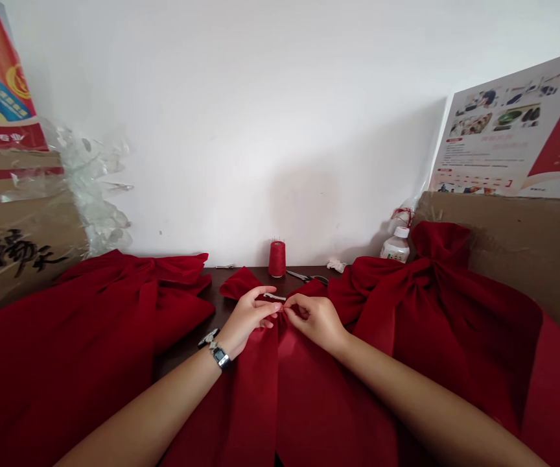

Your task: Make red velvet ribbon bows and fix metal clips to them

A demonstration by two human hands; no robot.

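Note:
A strip of dark red fabric (pixel 280 383) runs from the table towards me. My left hand (pixel 249 316), with a wristwatch (pixel 218 353) on its wrist, pinches the gathered cloth at its far end. My right hand (pixel 314 318) is closed on the same gathered spot, fingertips meeting those of the left. A small silvery clip or pin (pixel 274 297) lies just beyond the fingertips.
Big red fabric bows lie at the left (pixel 115 305) and the right (pixel 435 285). A red thread spool (pixel 277 258), scissors (pixel 304 277) and a small plastic bottle (pixel 396 245) stand by the wall. Cardboard boxes (pixel 17 227) flank the dark table (pixel 221 279).

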